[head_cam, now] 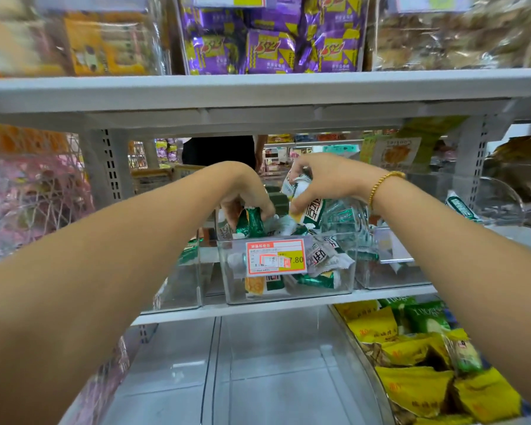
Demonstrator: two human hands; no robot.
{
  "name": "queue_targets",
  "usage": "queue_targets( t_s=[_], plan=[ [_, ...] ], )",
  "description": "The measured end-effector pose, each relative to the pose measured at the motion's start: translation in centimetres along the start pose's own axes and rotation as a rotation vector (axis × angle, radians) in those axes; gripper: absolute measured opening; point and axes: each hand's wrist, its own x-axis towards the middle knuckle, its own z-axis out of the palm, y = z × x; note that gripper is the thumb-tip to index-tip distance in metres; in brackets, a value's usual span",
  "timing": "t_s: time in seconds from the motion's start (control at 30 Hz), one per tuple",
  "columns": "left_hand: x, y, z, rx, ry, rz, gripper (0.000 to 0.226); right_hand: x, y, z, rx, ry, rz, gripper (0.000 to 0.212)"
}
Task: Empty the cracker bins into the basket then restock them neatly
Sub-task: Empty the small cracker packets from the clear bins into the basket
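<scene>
The packets (314, 210) are green and white with black lettering, some with a yellow-orange end. Their bin (334, 291) is clear; its tag (276, 257) is white, edged orange-red, with a yellow corner. Above, packs (270, 50) are purple with yellow triangles. Lower right, bags (411, 391) are yellow. The bracelet (380, 182) is gold, the shelf (258, 90) pale grey.

Glossy purple-and-yellow snack packets (270, 41) stand at upper centre — on a white metal shelf board (258, 87). Crinkled yellow foil bags (411, 391) heap at lower right.
</scene>
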Motion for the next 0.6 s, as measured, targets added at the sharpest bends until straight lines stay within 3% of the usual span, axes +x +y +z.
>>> queue_targets(
  t_s=[0.17, 0.4, 0.53, 0.6],
  plan=[
    [-1.4, 0.0, 0.0, -0.07, 0.017, 0.055, 0.033, -2.3, 0.0, 0.1, 0.101, 0.08, 0.001, 0.061],
    [-1.9, -0.1, 2.1, -0.048, 0.034, 0.082, 0.039, -4.7, 0.1, -0.5, 0.211, 0.173, 0.021, 0.089],
    [-0.9, -0.1, 2.4, -0.034, -0.051, -0.009, 0.047, -5.4, 1.0, -0.9, 0.598, 0.208, 0.096, 0.095],
    [-0.4, -0.1, 2.5, -0.044, -0.085, -0.044, 0.048, -5.1, 1.5, -0.8, 0.663, 0.216, 0.14, 0.101]
  ],
)
